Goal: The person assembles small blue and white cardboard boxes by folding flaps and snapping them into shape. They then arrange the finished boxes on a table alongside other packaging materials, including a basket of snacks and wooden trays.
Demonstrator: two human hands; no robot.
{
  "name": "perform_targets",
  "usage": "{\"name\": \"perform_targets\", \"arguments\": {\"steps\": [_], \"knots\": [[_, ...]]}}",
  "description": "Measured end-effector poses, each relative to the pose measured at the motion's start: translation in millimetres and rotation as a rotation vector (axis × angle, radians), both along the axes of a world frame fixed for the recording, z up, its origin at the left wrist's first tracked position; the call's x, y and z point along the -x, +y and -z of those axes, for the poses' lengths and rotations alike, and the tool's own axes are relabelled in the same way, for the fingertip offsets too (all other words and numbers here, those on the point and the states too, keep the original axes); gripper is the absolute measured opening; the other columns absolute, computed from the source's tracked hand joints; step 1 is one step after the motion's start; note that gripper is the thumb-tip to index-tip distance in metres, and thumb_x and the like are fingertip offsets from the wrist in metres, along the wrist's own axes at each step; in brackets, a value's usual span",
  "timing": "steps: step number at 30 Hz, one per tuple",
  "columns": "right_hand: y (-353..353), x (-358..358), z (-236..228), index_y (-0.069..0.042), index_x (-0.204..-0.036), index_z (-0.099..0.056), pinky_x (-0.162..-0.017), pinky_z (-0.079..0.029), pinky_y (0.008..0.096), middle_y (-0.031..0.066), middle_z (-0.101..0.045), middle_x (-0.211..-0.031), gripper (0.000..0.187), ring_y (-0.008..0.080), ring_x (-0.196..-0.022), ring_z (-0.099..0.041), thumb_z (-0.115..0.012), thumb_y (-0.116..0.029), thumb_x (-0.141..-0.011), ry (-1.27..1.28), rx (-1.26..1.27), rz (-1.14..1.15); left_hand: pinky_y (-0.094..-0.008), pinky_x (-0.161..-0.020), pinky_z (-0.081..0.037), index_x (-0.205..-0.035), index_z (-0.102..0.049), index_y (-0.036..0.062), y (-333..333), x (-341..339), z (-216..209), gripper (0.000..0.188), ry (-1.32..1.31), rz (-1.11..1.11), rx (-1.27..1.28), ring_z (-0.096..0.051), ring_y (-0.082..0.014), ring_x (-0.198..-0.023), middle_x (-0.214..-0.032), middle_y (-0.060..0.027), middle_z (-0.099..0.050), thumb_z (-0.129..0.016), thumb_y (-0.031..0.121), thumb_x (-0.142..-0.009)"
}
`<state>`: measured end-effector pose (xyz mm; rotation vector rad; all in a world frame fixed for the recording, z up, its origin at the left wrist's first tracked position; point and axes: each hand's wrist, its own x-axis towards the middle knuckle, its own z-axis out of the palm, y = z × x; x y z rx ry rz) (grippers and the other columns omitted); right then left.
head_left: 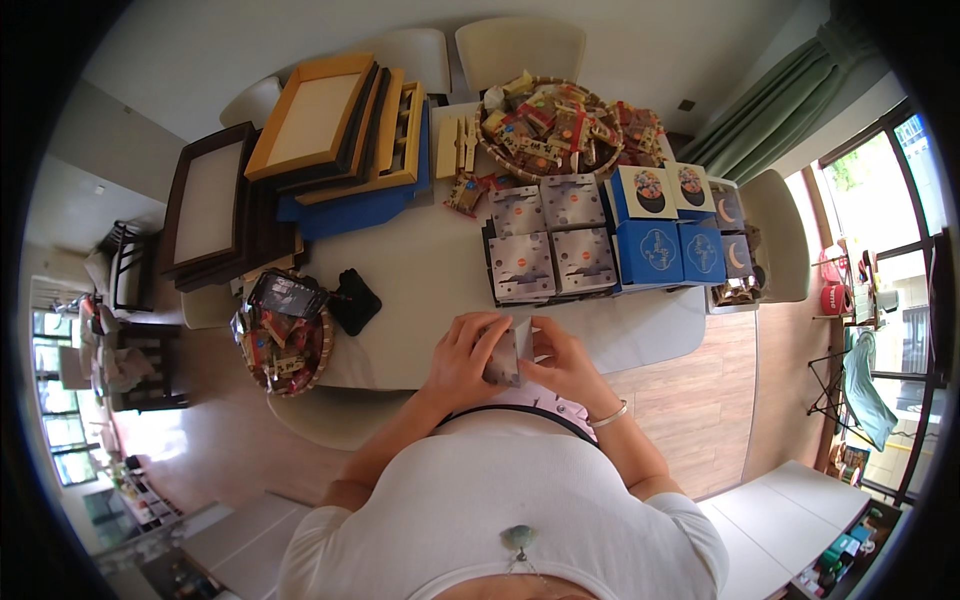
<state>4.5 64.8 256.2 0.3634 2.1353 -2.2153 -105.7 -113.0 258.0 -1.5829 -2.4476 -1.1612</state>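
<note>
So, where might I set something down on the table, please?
Between the black item and grey boxes, beyond the left hand, the table is bare; so is its near-right corner, before the blue boxes. Its far side is crowded with trays and snacks.

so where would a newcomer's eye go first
Probably the round basket heaped with wrapped packets, far across the table. Then the bright blue boxes at right and stacked trays at left. By the near edge, the left hand and right hand hold a small patterned box.

Bright windows (905,275) flank a wooden floor (690,420) — pale wall (240,45), green curtain (770,105).
</note>
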Motion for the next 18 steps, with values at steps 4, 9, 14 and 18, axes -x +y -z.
{"name": "perform_targets", "arguments": {"steps": [4, 9, 14, 18], "knots": [[-3, 1, -4, -0.001, -0.139, -0.043, -0.084, -0.056, 0.0333, 0.015, -0.064, -0.114, 0.066, 0.0219, -0.101, -0.066, -0.076, -0.014, -0.084, 0.056, 0.192, 0.07, -0.0388, -0.09, -0.051, -0.143, -0.04, 0.0062, -5, -5, 5, 0.09, -0.488, -0.066, -0.2, -0.053, -0.0292, -0.12, -0.132, -0.0114, -0.051, -0.085, 0.024, -0.067], [-1, 5, -32, -0.004, -0.143, -0.041, -0.094, -0.051, 0.0384, 0.0165, -0.055, -0.131, 0.082, 0.0286, -0.118, -0.058, -0.085, -0.021, -0.076, 0.382, -0.358, 0.074, -0.0414, -0.108, -0.035, -0.151, -0.021, -0.0016, -18, 4, 35, 0.097, -1.133, 0.076, -0.458, -0.04, -0.0261, -0.134, -0.146, -0.0137, -0.038, -0.069, 0.051, -0.085], [-11, 2, -32, -0.005, -0.144, -0.041, -0.094, -0.051, 0.0398, 0.0165, -0.052, -0.132, 0.087, 0.0314, -0.119, -0.055, -0.086, -0.024, -0.072, 0.287, -0.249, 0.049, -0.0431, -0.114, -0.026, -0.155, -0.009, 0.0014, -7, -2, 17, 0.103, -0.96, 0.137, -0.367, -0.03, -0.027, -0.14, -0.155, -0.0154, -0.021, -0.07, 0.048, -0.086], [-10, 7, -34, -0.006, -0.143, -0.042, -0.091, -0.052, 0.0406, 0.0177, -0.053, -0.131, 0.085, 0.0338, -0.117, -0.056, -0.084, -0.024, -0.072, 0.254, -0.404, 0.113, -0.0424, -0.11, -0.036, -0.155, -0.009, 0.0076, -1, -5, 0, 0.098, -1.041, 0.123, -0.362, -0.036, -0.0272, -0.137, -0.152, -0.0149, -0.026, -0.075, 0.027, -0.086]]}}
